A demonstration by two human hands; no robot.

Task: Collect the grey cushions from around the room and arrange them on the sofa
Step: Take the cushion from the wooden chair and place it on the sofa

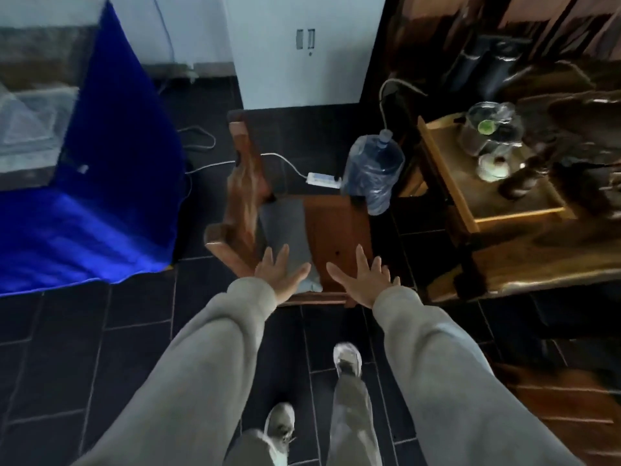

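Note:
A grey cushion (285, 230) lies on the seat of a wooden chair (336, 230), against the chair's left side. My left hand (280, 275) is stretched out over the cushion's near end, fingers spread, holding nothing. Over the bare wooden seat to the right of the cushion, my right hand (364, 279) is also spread and empty. Both arms wear grey sleeves. No sofa is in view.
A large water bottle (373, 171) stands on the floor right of the chair, beside a power strip (323, 179) with cables. A wooden tea table (487, 183) with glassware is at right. A blue cloth (100, 203) covers furniture at left. White cabinet (302, 48) behind. Dark tiled floor.

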